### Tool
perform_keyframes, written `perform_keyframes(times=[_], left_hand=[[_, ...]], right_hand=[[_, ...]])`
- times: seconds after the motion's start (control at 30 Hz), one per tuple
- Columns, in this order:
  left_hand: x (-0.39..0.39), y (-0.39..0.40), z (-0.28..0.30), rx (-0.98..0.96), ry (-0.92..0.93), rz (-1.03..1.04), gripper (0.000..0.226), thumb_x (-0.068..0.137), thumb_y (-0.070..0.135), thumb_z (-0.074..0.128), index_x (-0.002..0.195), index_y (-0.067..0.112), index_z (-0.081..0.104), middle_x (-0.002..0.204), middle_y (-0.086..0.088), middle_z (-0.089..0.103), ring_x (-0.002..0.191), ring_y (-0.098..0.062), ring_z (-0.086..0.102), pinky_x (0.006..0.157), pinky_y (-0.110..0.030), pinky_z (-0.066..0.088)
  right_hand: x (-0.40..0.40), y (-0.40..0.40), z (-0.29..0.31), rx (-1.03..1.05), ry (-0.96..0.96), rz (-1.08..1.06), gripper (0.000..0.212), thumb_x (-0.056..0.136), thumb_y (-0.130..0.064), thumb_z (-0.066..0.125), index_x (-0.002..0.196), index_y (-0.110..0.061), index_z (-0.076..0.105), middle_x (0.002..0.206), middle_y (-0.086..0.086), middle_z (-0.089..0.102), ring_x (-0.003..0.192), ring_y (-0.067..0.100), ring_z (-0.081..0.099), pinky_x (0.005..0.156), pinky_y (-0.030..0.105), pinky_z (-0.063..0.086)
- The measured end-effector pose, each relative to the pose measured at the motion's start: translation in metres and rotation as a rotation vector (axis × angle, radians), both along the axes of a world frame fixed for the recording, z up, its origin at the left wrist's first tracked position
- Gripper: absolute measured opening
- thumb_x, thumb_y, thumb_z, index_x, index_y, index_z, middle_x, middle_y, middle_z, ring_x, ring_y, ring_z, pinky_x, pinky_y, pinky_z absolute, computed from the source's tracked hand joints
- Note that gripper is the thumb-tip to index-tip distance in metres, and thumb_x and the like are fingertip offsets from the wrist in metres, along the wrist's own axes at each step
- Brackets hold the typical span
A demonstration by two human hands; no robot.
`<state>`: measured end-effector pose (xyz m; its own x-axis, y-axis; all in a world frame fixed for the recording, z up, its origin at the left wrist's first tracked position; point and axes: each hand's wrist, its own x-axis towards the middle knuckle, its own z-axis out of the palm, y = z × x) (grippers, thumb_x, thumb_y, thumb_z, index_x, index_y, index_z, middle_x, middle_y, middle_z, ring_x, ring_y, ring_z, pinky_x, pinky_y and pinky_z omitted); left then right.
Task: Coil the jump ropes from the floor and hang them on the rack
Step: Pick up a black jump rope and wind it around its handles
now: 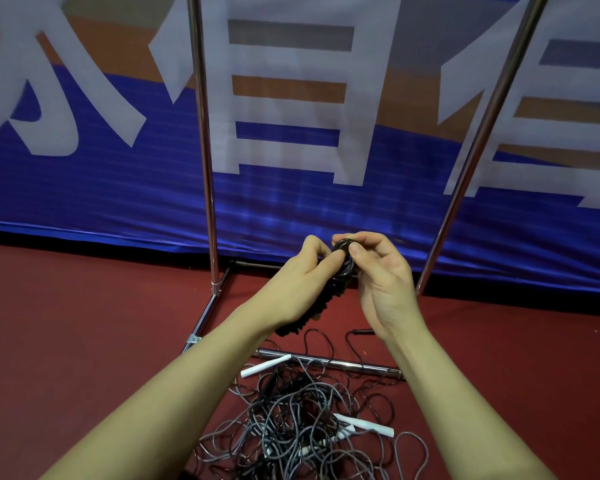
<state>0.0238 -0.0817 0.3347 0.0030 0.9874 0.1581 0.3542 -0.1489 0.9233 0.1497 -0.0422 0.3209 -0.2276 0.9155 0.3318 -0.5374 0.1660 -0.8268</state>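
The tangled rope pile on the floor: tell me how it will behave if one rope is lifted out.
The rope pile is probably floppy: its thin cords lie in loose, overlapping loops. Lifting one would likely drag neighbours along, since the strands cross each other many times. The white handles look rigid and could snag or swing.

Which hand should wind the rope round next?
Probably the right hand. It only pinches the top of the black handles, so it could let go, while the left hand grips them from the side and steadies them above the rope pile.
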Motion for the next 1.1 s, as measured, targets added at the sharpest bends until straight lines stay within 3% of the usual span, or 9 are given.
perform_keyframes(times=[0.17, 0.23, 0.43, 0.53, 0.63, 0.73, 0.83, 0.9, 1.1], left_hand=[[0.003, -0.002, 0.001, 0.028, 0.038, -0.027, 0.032, 0.086, 0.054, 0.048, 0.091, 0.025, 0.036, 0.080, -0.013, 0.059, 0.058, -0.018, 0.049, 0.059, -0.040, 0.045], [0.003, -0.002, 0.001, 0.047, 0.062, -0.033, 0.030, 0.089, 0.047, 0.054, 0.093, 0.024, 0.036, 0.076, -0.010, 0.060, 0.055, -0.016, 0.052, 0.057, -0.039, 0.047], [0.010, -0.002, 0.000, 0.096, 0.140, 0.043, 0.030, 0.093, 0.040, 0.053, 0.096, 0.016, 0.036, 0.057, 0.004, 0.051, 0.038, -0.002, 0.042, 0.042, -0.015, 0.034], [0.009, 0.000, -0.001, 0.109, 0.135, 0.091, 0.031, 0.092, 0.045, 0.052, 0.090, 0.018, 0.037, 0.058, 0.000, 0.054, 0.041, -0.007, 0.043, 0.044, -0.018, 0.035], [0.005, 0.003, -0.005, 0.101, 0.190, 0.129, 0.038, 0.087, 0.055, 0.053, 0.088, 0.020, 0.038, 0.064, -0.005, 0.063, 0.048, -0.013, 0.048, 0.052, -0.030, 0.042], [0.002, 0.002, -0.005, 0.104, 0.362, 0.150, 0.043, 0.083, 0.062, 0.052, 0.090, 0.023, 0.037, 0.072, 0.000, 0.067, 0.061, -0.017, 0.058, 0.061, -0.036, 0.047], [-0.001, -0.001, 0.000, 0.157, 0.566, 0.204, 0.046, 0.084, 0.061, 0.052, 0.095, 0.018, 0.039, 0.070, 0.006, 0.060, 0.067, -0.018, 0.055, 0.062, -0.033, 0.038], [-0.002, -0.002, 0.001, 0.168, 0.642, 0.220, 0.048, 0.084, 0.062, 0.052, 0.097, 0.017, 0.039, 0.069, 0.008, 0.055, 0.068, -0.019, 0.053, 0.062, -0.032, 0.034], [-0.004, -0.001, -0.002, 0.145, 0.683, 0.192, 0.050, 0.082, 0.066, 0.051, 0.097, 0.020, 0.039, 0.077, 0.006, 0.061, 0.075, -0.020, 0.059, 0.063, -0.031, 0.036]], right_hand=[[-0.001, 0.000, 0.002, 0.012, -0.018, -0.112, 0.010, 0.074, -0.016, 0.063, 0.083, -0.014, 0.061, 0.086, 0.005, 0.073, 0.082, 0.017, 0.066, 0.078, 0.027, 0.050], [-0.001, 0.000, 0.002, 0.004, -0.014, -0.118, 0.009, 0.073, -0.016, 0.063, 0.082, -0.014, 0.060, 0.086, 0.005, 0.073, 0.082, 0.017, 0.067, 0.080, 0.031, 0.050], [0.000, 0.003, 0.000, -0.048, 0.017, -0.096, 0.011, 0.071, -0.022, 0.069, 0.078, -0.015, 0.065, 0.096, 0.011, 0.073, 0.092, 0.025, 0.065, 0.086, 0.040, 0.048], [0.000, 0.002, 0.002, -0.086, 0.065, -0.012, 0.018, 0.070, -0.033, 0.069, 0.073, -0.016, 0.065, 0.102, 0.015, 0.071, 0.098, 0.026, 0.064, 0.085, 0.033, 0.051], [0.002, 0.001, 0.005, -0.152, 0.101, 0.017, 0.015, 0.078, -0.025, 0.060, 0.069, -0.013, 0.060, 0.096, 0.014, 0.072, 0.092, 0.022, 0.067, 0.077, 0.027, 0.053], [0.004, 0.002, 0.005, -0.142, 0.001, -0.074, 0.009, 0.082, -0.017, 0.060, 0.076, -0.010, 0.057, 0.085, 0.005, 0.073, 0.077, 0.014, 0.066, 0.068, 0.022, 0.049], [0.008, 0.006, 0.003, -0.134, -0.162, -0.061, 0.009, 0.089, -0.013, 0.057, 0.087, -0.009, 0.065, 0.073, -0.002, 0.071, 0.069, 0.008, 0.062, 0.066, 0.021, 0.043], [0.012, 0.008, 0.004, -0.136, -0.246, -0.014, 0.015, 0.085, -0.017, 0.059, 0.082, -0.008, 0.071, 0.078, 0.002, 0.072, 0.075, 0.012, 0.063, 0.073, 0.025, 0.043], [0.011, 0.007, 0.006, -0.175, -0.301, -0.024, 0.006, 0.079, -0.008, 0.066, 0.073, -0.008, 0.065, 0.064, 0.000, 0.066, 0.065, 0.013, 0.056, 0.068, 0.024, 0.039]])
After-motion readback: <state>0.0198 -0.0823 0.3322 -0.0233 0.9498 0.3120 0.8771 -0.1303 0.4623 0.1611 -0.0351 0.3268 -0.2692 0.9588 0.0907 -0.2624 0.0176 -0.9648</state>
